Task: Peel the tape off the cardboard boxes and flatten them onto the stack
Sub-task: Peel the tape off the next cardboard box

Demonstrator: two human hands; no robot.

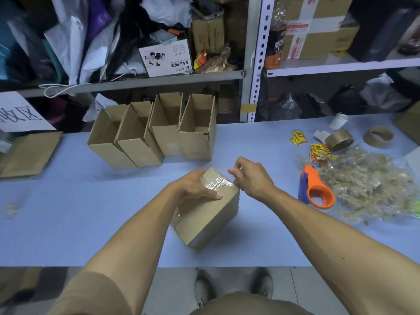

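Near the front edge of the blue table (68,223), at its middle: a sealed cardboard box (205,220), tilted, gripped over its top by the left hand (197,187), with the right hand (252,178) pinching clear tape (219,185) at the box's upper right corner. Toward the right edge: an orange tape dispenser (317,189) beside a heap of peeled tape (368,187). Along the far edge: four open boxes (154,133) side by side, and flattened cardboard (29,153) toward the left.
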